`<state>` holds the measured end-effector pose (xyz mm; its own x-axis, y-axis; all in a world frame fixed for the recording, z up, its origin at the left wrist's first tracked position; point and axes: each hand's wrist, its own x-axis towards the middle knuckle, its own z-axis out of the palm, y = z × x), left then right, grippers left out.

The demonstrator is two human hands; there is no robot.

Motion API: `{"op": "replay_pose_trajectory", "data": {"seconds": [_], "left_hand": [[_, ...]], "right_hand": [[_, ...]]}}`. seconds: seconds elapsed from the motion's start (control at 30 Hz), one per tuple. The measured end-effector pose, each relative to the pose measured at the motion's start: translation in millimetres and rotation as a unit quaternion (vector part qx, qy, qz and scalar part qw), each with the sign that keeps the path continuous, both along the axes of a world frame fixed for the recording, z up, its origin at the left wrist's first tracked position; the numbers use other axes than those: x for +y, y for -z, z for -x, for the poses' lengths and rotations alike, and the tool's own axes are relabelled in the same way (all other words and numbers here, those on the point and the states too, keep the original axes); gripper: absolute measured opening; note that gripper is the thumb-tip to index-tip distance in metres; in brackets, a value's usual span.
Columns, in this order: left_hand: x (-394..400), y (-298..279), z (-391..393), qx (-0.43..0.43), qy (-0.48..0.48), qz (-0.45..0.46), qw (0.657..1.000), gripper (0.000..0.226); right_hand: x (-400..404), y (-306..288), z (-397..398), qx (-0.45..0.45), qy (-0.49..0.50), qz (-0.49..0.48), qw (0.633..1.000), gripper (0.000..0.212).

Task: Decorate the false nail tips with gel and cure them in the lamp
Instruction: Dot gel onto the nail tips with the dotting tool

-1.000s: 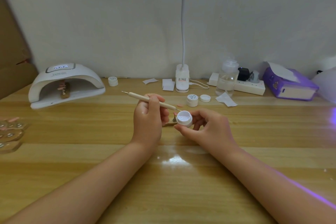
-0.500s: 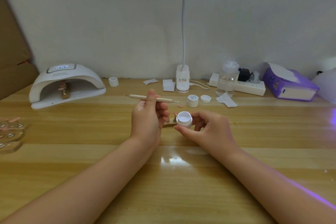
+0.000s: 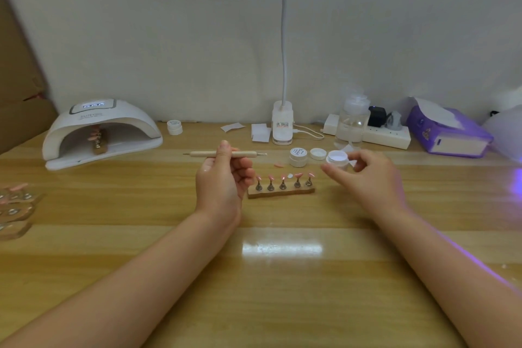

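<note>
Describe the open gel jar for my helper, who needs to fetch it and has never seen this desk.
Find the desk lamp's base at the back of the table. Right of it, nearer you, stand three small white rounds; the open gel jar is the rightmost, beside the right hand, lidless.

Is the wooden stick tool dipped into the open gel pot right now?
No. The left hand holds the stick tool level above the table, well apart from the open gel pot.
</note>
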<state>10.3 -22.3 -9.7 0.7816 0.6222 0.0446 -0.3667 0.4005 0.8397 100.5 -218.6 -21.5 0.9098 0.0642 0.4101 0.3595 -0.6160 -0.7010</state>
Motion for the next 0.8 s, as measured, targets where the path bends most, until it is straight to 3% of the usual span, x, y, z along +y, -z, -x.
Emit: {"op": "replay_pose_trajectory", "data": {"seconds": [0.23, 0.47, 0.57, 0.63, 0.73, 0.8], "left_hand": [[7.8, 9.6, -3.5, 0.011, -0.026, -0.076, 0.997, 0.030], [10.9, 14.4, -5.5, 0.022, -0.042, -0.080, 0.996, 0.029], [11.2, 14.9, -5.2, 0.022, -0.039, -0.089, 0.995, 0.029], [11.4, 14.8, -5.4, 0.023, -0.038, -0.092, 0.995, 0.030], [11.7, 14.9, -5.9, 0.022, -0.040, -0.091, 0.995, 0.030], [12.0, 15.2, -5.8, 0.023, -0.042, -0.090, 0.995, 0.030]], "right_hand": [[-7.3, 10.9, -11.9, 0.084, 0.059, 0.110, 0.989, 0.054], [-4.6, 8.5, -6.7, 0.106, 0.065, 0.149, 0.981, 0.047], [-0.5, 3.4, -3.9, 0.111, 0.092, 0.189, 0.971, 0.064], [1.8, -1.5, 1.1, 0.033, 0.102, 0.186, 0.977, 0.061], [7.1, -4.2, 13.7, -0.127, 0.032, 0.129, 0.983, 0.032], [12.9, -2.9, 21.1, -0.130, -0.002, 0.163, 0.978, 0.028]]}}
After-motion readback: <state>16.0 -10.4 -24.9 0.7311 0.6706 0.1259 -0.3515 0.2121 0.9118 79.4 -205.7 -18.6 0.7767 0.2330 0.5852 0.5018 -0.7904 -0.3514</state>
